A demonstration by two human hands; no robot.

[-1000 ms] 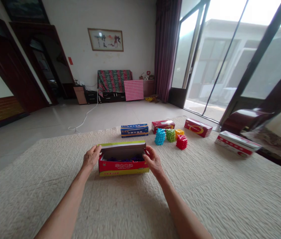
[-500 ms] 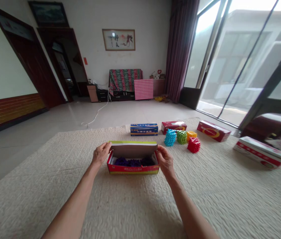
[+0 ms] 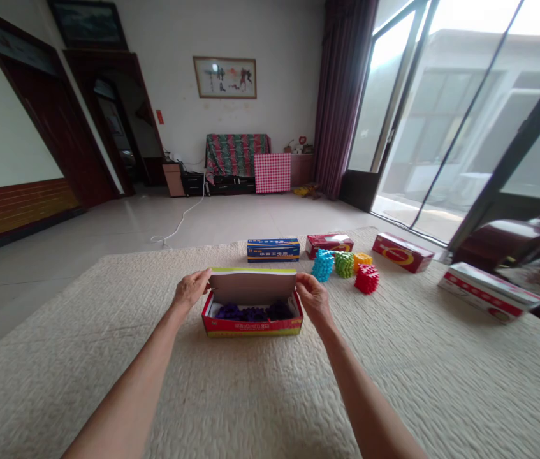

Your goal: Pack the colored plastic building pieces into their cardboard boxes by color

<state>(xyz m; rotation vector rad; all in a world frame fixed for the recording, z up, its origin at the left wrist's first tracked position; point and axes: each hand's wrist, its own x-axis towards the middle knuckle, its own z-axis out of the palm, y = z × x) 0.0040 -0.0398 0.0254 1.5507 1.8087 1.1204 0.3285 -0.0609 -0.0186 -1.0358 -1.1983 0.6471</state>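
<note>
In front of me a red and yellow-green cardboard box rests on the quilted cover, its lid raised along the far side. My left hand pinches the lid's left end. At the right end the lid is gripped between the fingers and thumb of my right hand. Inside lie dark purple knobbly pieces; their lower parts are hidden by the front wall. Beyond my right hand stand bumpy blocks: blue, green, yellow and red.
A blue box lies behind the opened one. Two dark red boxes, one nearer and one farther right, and a white-and-red box lie to the right. A white cable runs over the tiled floor.
The lid has tilted further back and up, with both hands moving along with it, and more of the box's inside shows. The whole view has shifted slightly.
</note>
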